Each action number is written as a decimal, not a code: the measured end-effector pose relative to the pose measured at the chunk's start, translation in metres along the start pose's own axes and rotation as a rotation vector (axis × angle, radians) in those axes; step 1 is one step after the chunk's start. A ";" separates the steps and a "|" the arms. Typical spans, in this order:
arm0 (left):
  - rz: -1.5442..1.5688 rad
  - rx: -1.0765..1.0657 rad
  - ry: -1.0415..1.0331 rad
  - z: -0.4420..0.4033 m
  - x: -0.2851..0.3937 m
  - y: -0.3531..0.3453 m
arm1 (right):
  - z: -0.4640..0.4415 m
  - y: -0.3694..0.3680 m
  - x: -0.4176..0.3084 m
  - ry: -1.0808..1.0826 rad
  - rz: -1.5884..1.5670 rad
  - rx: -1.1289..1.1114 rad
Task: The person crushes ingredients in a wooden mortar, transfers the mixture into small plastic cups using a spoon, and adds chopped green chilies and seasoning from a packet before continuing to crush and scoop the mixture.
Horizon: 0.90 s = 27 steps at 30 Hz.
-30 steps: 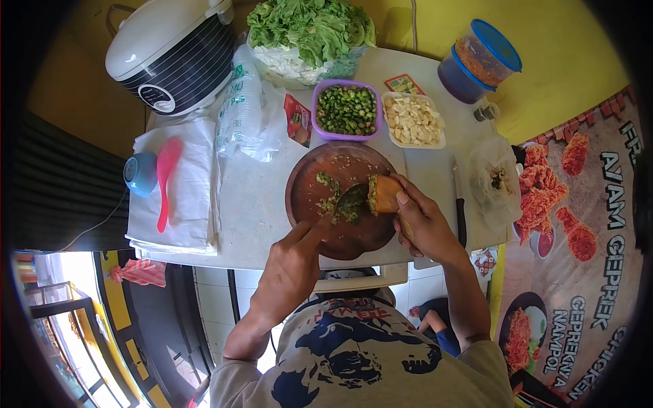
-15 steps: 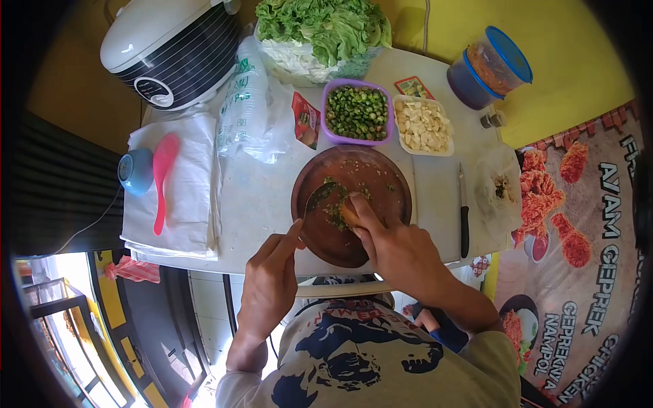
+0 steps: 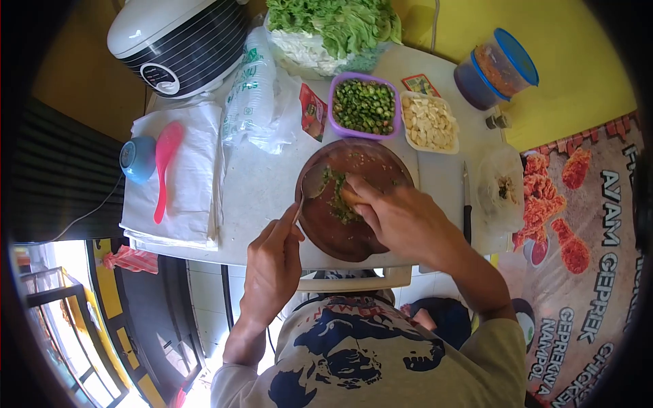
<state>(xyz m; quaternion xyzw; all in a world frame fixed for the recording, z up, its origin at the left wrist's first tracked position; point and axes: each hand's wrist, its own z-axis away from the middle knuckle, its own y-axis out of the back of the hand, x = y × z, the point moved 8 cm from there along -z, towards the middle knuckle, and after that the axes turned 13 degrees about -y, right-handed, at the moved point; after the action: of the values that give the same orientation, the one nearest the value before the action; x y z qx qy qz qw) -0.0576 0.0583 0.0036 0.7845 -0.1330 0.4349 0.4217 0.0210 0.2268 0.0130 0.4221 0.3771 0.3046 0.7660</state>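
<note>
A round brown mortar (image 3: 325, 234) stands on the table in front of me, with crushed green chili (image 3: 338, 202) across its middle. My left hand (image 3: 273, 255), at the mortar's near left edge, is closed round the handle of a metal spoon (image 3: 313, 190); the spoon's bowl lies inside the mortar, left of the chili. My right hand (image 3: 405, 214) reaches over the mortar from the right, wrapped round a light-brown pestle (image 3: 351, 195). Only a small part of the pestle shows; its working end against the chili is hidden.
Behind the mortar sit cut green chilies (image 3: 364, 105) in a purple tub and garlic cloves (image 3: 430, 124) in a white tray. A knife (image 3: 467, 214) lies to the right. At left are a pink rice paddle (image 3: 164, 166), a blue bowl (image 3: 138, 160) and a rice cooker (image 3: 180, 51).
The spoon's bowl has tilted and shows its shiny inside. My right hand has turned with the pestle, and the chili is gathered into a tighter strip. The whole view has shifted slightly.
</note>
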 end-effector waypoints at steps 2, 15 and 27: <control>0.009 0.029 -0.012 -0.006 0.004 -0.002 | 0.002 -0.001 0.008 0.012 -0.019 -0.004; 0.380 0.210 0.176 0.014 -0.019 -0.005 | 0.072 -0.017 0.036 0.032 -0.597 0.364; 0.694 0.153 0.273 0.028 -0.027 -0.026 | 0.091 -0.044 0.008 0.038 -0.355 0.516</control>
<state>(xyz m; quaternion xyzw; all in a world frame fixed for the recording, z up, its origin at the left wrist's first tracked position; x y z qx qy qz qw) -0.0418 0.0480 -0.0395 0.6567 -0.3003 0.6611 0.2035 0.1073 0.1752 0.0048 0.5245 0.5240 0.0678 0.6676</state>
